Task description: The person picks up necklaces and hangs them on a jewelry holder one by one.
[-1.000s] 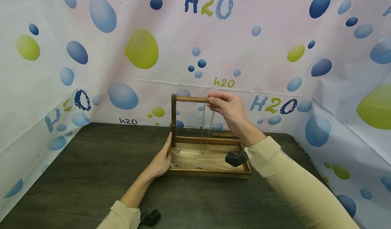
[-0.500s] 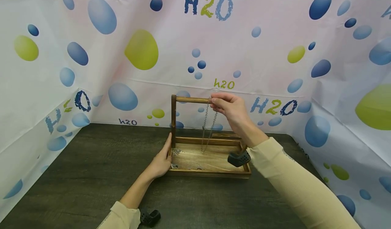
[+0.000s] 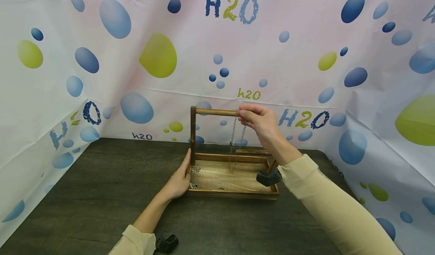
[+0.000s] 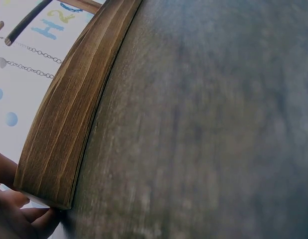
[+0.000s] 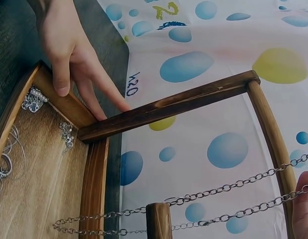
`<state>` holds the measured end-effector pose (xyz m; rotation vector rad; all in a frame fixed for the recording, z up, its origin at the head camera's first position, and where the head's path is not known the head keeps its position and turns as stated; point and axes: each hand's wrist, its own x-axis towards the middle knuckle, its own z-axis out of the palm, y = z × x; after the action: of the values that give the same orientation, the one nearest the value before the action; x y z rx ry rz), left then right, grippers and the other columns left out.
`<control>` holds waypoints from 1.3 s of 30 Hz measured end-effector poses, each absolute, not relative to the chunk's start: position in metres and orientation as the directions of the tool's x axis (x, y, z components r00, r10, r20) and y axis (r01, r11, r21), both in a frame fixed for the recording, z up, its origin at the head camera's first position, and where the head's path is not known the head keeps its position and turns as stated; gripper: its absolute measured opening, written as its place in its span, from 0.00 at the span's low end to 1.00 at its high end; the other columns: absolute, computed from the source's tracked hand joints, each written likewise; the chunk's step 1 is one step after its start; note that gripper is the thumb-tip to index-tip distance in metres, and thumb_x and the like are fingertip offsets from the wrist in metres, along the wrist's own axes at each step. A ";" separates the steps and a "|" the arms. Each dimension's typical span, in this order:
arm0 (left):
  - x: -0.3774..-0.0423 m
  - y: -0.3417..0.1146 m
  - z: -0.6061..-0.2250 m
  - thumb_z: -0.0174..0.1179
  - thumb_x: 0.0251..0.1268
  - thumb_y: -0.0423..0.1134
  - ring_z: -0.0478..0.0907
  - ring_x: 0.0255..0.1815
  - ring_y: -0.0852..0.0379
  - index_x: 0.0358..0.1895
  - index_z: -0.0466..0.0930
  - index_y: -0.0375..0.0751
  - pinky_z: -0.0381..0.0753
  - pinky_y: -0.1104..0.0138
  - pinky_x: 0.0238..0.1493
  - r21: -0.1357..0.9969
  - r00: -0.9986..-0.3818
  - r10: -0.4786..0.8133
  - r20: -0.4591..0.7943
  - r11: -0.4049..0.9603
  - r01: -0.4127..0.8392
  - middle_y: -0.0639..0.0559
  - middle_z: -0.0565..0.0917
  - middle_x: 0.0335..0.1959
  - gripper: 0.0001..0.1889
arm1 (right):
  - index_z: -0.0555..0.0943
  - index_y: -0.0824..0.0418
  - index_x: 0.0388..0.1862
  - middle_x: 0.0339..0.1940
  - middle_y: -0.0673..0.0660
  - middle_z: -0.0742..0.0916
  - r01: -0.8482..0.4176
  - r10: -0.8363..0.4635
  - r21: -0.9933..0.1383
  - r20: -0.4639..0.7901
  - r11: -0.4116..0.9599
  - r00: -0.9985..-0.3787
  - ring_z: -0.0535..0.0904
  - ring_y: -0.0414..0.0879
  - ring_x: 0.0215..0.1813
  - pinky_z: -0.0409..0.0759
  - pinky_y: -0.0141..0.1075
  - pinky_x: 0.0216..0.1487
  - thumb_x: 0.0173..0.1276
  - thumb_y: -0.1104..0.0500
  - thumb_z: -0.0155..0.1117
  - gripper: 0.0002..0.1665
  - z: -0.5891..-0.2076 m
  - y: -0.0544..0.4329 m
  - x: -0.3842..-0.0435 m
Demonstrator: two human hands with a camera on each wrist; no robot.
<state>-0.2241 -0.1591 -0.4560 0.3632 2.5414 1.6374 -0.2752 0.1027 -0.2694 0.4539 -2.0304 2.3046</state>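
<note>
Hands apart: the left hand grips the wooden tray's end, thumb over the rim — likely steadying it; the right hand pinches a silver chain at the top bar — so its loop hangs loosely below.

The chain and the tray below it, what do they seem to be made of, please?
Chain: probably metal, silvery and shiny, judging by its interlocked links; which metal is unclear. Tray: apparently wood, given the visible grain; seemingly stained brown, paler inside, perhaps varnished.
</note>
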 end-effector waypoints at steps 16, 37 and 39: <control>-0.225 -0.160 -0.457 0.38 0.73 0.20 0.58 0.12 0.58 0.82 0.27 0.60 0.63 0.64 0.18 0.906 -0.966 0.255 0.054 0.394 0.154 0.41 0.38 0.83 0.46 | 0.88 0.57 0.40 0.38 0.53 0.90 -0.205 -0.131 -0.969 0.223 -0.135 -0.966 0.86 0.44 0.40 0.82 0.35 0.48 0.73 0.68 0.62 0.10 -0.269 0.112 -0.276; -0.225 -0.159 -0.457 0.39 0.74 0.20 0.53 0.12 0.59 0.82 0.27 0.60 0.62 0.66 0.17 0.904 -0.967 0.250 0.046 0.402 0.147 0.41 0.38 0.82 0.46 | 0.84 0.67 0.51 0.39 0.52 0.90 -0.200 -0.110 -0.975 0.210 -0.097 -0.971 0.86 0.43 0.41 0.82 0.36 0.50 0.73 0.66 0.63 0.11 -0.273 0.129 -0.276; -0.225 -0.159 -0.456 0.38 0.74 0.20 0.53 0.12 0.59 0.82 0.27 0.60 0.62 0.66 0.17 0.904 -0.967 0.250 0.043 0.403 0.145 0.41 0.38 0.82 0.46 | 0.85 0.65 0.49 0.38 0.52 0.90 -0.199 -0.105 -0.974 0.210 -0.105 -0.972 0.86 0.43 0.41 0.82 0.36 0.50 0.73 0.67 0.63 0.09 -0.273 0.130 -0.276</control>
<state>-0.2245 -0.1590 -0.4564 0.3595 2.5473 1.6254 -0.2760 0.1303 -0.2732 0.3503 -2.0577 2.2615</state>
